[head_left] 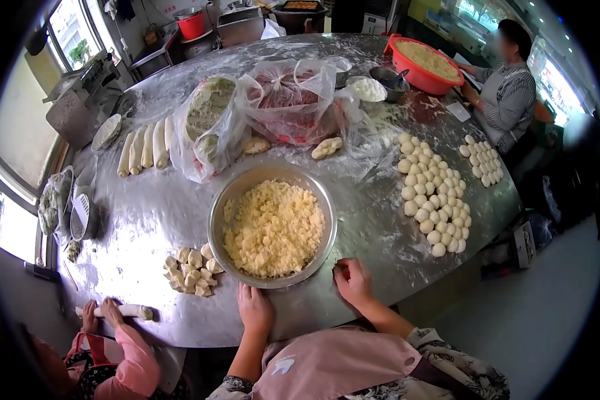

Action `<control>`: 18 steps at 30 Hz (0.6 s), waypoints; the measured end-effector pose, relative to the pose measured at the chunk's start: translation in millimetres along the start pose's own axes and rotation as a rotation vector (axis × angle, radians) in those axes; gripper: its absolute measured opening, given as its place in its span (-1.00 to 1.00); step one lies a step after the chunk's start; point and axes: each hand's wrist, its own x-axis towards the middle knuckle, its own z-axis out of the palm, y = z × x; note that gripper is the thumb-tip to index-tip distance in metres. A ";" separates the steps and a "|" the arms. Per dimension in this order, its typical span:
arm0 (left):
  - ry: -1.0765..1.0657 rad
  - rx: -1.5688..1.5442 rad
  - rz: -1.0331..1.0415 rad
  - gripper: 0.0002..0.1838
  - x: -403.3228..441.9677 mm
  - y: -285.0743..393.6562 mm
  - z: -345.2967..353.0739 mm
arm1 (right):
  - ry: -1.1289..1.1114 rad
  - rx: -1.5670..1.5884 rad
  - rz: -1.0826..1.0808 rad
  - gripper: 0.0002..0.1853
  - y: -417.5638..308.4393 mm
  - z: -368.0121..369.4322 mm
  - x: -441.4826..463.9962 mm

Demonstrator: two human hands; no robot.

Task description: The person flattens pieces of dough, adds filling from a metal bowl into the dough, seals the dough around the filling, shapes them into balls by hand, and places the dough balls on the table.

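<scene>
A steel bowl point(327, 230) of yellow crumbly filling point(273, 230) stands on the metal table in front of me. My left hand point(255, 310) is at the bowl's near side, its fingers stretched out against the lower wall. To the right of the bowl and apart from it, my right hand point(354, 281) rests on the table with curled fingers; whatever is inside them, if anything, is hidden. Cut dough pieces point(192, 272) lie in a pile left of the bowl. Many round dough balls point(435, 193) are spread out at the right.
Bagged fillings point(290, 100) and dough rolls point(145, 148) are behind the bowl. A red basin point(425, 63) stands far right, near a seated person point(510, 87). At lower left, another person's hands point(101, 312) press on a dough roll point(137, 311).
</scene>
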 end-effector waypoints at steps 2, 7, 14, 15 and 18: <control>-0.045 0.080 0.004 -0.47 1.4 4.8 -8.9 | 0.004 -0.009 -0.005 -0.85 0.8 1.4 2.0; -0.242 0.112 -0.005 -0.25 18.1 10.1 -23.0 | 0.024 -0.046 -0.007 -0.87 3.7 7.1 -2.0; -0.226 0.021 0.050 -0.20 6.2 -2.5 -23.8 | 0.039 -0.007 0.021 -0.87 3.9 0.8 -0.6; -0.227 0.012 0.117 -0.29 4.5 -2.5 -32.3 | 0.036 -0.006 0.053 -0.87 10.6 2.4 -1.3; -0.265 -0.141 0.043 -0.43 -6.7 -10.4 -40.1 | 0.037 0.112 0.231 -0.88 21.2 1.7 4.7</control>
